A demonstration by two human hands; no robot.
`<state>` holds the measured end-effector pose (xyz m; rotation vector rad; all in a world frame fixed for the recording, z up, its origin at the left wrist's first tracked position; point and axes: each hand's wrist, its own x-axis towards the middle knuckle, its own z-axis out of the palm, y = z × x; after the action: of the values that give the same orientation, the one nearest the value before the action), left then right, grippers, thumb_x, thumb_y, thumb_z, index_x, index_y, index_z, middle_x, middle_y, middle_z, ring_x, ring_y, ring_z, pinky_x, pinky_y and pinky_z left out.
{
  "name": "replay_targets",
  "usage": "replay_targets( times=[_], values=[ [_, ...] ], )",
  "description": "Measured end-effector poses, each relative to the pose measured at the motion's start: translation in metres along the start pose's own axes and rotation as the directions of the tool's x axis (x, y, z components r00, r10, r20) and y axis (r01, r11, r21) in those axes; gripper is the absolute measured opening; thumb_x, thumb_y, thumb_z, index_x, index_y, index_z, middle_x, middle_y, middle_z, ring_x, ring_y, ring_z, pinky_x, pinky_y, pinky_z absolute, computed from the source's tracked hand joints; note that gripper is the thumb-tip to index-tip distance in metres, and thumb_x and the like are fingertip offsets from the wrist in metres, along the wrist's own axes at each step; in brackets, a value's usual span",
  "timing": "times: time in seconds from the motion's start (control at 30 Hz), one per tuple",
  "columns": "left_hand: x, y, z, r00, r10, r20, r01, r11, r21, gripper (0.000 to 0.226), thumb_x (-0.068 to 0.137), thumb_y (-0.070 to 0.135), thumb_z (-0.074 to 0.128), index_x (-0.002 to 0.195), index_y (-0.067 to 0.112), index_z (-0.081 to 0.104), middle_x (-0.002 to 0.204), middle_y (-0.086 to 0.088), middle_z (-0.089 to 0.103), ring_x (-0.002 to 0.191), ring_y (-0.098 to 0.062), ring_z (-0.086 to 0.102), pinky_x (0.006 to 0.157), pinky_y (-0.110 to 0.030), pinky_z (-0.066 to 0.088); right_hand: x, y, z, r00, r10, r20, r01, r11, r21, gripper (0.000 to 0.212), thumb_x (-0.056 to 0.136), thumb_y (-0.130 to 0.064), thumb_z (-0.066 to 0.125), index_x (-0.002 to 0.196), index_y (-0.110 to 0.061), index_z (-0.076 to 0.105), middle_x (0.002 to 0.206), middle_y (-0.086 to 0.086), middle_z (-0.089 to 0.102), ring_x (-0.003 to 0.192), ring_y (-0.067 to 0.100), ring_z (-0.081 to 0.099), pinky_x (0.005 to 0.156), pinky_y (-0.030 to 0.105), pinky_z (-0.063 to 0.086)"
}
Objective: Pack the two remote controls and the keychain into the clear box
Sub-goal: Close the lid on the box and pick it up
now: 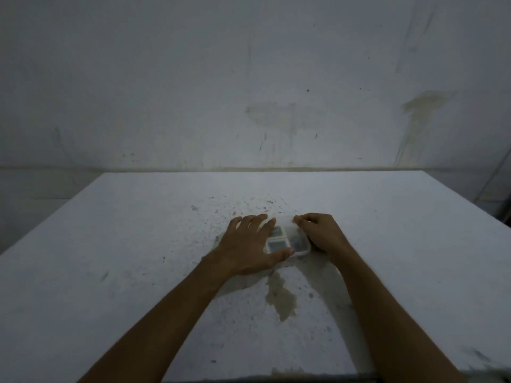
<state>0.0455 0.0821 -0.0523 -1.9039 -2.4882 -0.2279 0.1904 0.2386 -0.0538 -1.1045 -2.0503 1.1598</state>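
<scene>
— Where's the box (287, 240)?
— Mid-table (138, 244), between both hands.
— Fingers?
— Left hand (246, 244) lies spread flat over its left side; right hand (322, 233) curls round the right edge, fingertips at the far corner.

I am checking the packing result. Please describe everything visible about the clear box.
The clear box is small, see-through plastic with a pale rim and rounded corners. It lies flat on the white table, near the middle. Dark items show inside; they are too blurred to identify. Whether a lid is on is unclear. The left hand lies spread over its left part, and the right hand touches its right side.
</scene>
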Motion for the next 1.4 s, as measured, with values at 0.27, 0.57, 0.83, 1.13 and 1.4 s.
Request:
replay_targets(
  times=[0.27, 0.57, 0.83, 1.13, 1.4],
  values=[
    [0.005, -0.004, 0.007, 0.999, 0.043, -0.027, -0.042, 0.998, 0.038, 0.099, 0.081, 0.092, 0.02, 0.159, 0.032, 0.016, 0.17, 0.005, 0.014, 0.156, -0.019, 0.013, 0.126, -0.049, 0.007, 0.008, -0.005, 0.001, 0.995, 0.099, 0.032, -0.1, 0.994, 0.034, 0.034, 0.098, -0.042, 0.061, 0.096, -0.014, 0.08, 0.085, -0.003, 0.069, 0.079, 0.01, 0.065, 0.067, 0.025, 0.053],
    [0.002, -0.002, 0.006, 0.998, 0.043, -0.054, -0.042, 0.999, 0.016, 0.099, 0.079, 0.092, 0.017, 0.159, 0.032, 0.018, 0.17, 0.005, 0.015, 0.155, -0.019, 0.014, 0.125, -0.05, 0.009, 0.016, -0.014, -0.005, 0.953, 0.286, 0.098, -0.291, 0.956, 0.041, 0.034, 0.088, -0.042, 0.075, 0.092, -0.008, 0.077, 0.087, 0.006, 0.076, 0.079, 0.024, 0.073, 0.079, 0.037, 0.061],
    [-0.001, -0.001, 0.004, 0.996, 0.041, -0.08, -0.042, 0.999, -0.012, 0.099, 0.078, 0.093, 0.02, 0.157, 0.034, 0.022, 0.169, 0.006, 0.02, 0.154, -0.018, 0.019, 0.125, -0.049, 0.012, -0.045, -0.014, -0.027, 0.975, 0.14, 0.174, -0.158, 0.983, 0.091, 0.027, 0.099, -0.03, 0.065, 0.12, -0.016, 0.075, 0.094, -0.001, 0.075, 0.079, 0.016, 0.072, 0.063, 0.02, 0.06],
    [0.002, -0.003, 0.004, 0.995, 0.044, -0.091, -0.045, 0.999, -0.013, 0.1, 0.078, 0.093, 0.025, 0.157, 0.033, 0.027, 0.167, 0.007, 0.025, 0.152, -0.018, 0.022, 0.125, -0.045, 0.012, -0.077, -0.011, -0.014, 0.977, 0.207, 0.043, -0.212, 0.949, 0.234, 0.033, 0.099, -0.03, 0.064, 0.129, -0.018, 0.069, 0.081, 0.01, 0.072, 0.053, 0.017, 0.065, 0.049, 0.024, 0.056],
    [0.005, -0.004, 0.005, 0.994, 0.037, -0.099, -0.039, 0.999, -0.025, 0.1, 0.077, 0.094, 0.029, 0.157, 0.033, 0.028, 0.166, 0.007, 0.027, 0.151, -0.018, 0.025, 0.124, -0.045, 0.013, -0.099, -0.007, -0.002, 0.994, 0.109, -0.02, -0.105, 0.985, 0.137, 0.039, 0.094, -0.042, 0.069, 0.126, -0.019, 0.069, 0.075, 0.003, 0.077, 0.058, 0.013, 0.072, 0.064, 0.032, 0.063]
  ],
)
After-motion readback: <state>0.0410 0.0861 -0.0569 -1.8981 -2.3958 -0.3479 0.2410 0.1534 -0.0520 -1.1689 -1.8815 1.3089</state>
